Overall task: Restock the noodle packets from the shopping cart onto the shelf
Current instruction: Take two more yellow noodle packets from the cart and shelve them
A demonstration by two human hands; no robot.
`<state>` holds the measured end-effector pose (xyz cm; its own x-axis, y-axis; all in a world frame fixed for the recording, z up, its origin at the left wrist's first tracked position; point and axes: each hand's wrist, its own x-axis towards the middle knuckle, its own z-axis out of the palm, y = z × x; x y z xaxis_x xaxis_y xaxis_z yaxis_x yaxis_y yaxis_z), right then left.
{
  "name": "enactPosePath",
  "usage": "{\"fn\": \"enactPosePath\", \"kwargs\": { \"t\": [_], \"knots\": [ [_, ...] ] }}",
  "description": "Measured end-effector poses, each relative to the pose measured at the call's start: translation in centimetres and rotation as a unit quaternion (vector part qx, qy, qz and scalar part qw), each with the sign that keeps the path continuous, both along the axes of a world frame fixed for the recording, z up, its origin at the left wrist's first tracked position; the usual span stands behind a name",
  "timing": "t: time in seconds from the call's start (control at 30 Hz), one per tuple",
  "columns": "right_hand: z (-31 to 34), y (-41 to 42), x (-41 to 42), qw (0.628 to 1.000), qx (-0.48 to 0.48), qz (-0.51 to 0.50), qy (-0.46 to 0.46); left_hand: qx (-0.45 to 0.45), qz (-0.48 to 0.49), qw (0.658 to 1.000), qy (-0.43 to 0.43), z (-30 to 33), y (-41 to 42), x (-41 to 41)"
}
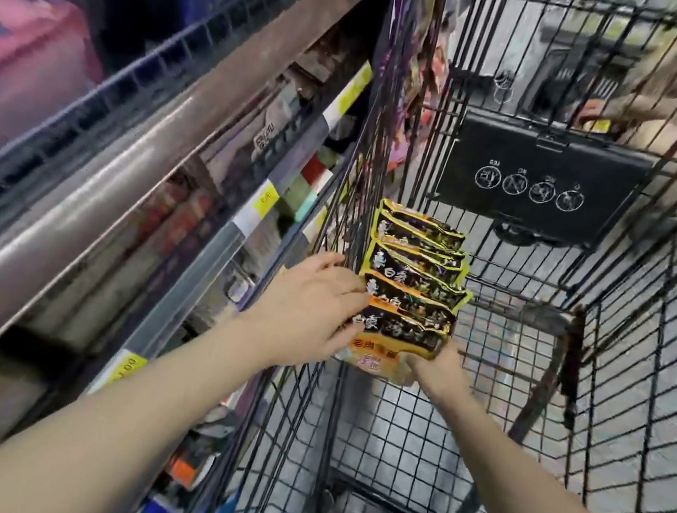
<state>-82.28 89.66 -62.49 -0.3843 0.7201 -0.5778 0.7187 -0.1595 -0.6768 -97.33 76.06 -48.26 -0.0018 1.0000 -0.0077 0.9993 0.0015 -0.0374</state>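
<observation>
A fanned stack of several noodle packets (413,282), black with yellow edges and orange lower halves, is held up inside the black wire shopping cart (618,392). My left hand (310,309) grips the stack's left side, fingers across the fronts. My right hand (439,367) holds the stack from below and is partly hidden behind the packets. The shelf (204,243) runs along the left, with blurred packets on it.
Yellow price tags (265,199) line the shelf edges. The cart's black folding seat flap (541,183) stands at its far end. Another person's arm (667,101) reaches in at the top right. Grey floor shows through the cart's wire bottom.
</observation>
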Motion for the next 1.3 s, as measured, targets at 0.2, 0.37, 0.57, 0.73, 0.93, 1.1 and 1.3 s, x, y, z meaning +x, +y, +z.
{"fn": "enactPosePath", "kwargs": {
  "t": [0.2, 0.37, 0.57, 0.73, 0.93, 1.1, 1.3],
  "knots": [
    [-2.3, -2.2, -1.2, 0.99, 0.018, -0.115, 0.075, 0.009, 0.012, 1.0, -0.007, -0.1, -0.2, 0.2],
    [-6.6, -1.8, -0.3, 0.998, 0.011, -0.057, -0.02, 0.0, 0.004, 1.0, -0.003, -0.4, -0.3, 0.1],
    [1.2, -1.2, 1.0, 0.998, 0.069, -0.01, 0.003, -0.067, 0.017, 0.992, 0.105, 0.0, 0.2, 0.7],
    [8.5, 1.9, 4.5, 0.993, 0.113, -0.005, 0.011, -0.168, 0.1, 0.973, 0.119, 1.0, 1.8, 2.8],
    [14.2, 5.3, 8.1, 0.993, 0.073, -0.069, 0.059, -0.201, 0.266, 0.902, -0.274, -1.1, 5.4, 5.1],
    [14.9, 7.1, 9.7, 0.986, 0.029, -0.119, 0.114, -0.175, 0.355, 0.775, -0.493, -6.3, 7.7, 5.1],
    [14.0, 7.8, 10.5, 0.981, 0.036, -0.132, 0.136, -0.132, 0.425, 0.75, -0.489, -14.2, 9.1, 3.0]
  ]
}}
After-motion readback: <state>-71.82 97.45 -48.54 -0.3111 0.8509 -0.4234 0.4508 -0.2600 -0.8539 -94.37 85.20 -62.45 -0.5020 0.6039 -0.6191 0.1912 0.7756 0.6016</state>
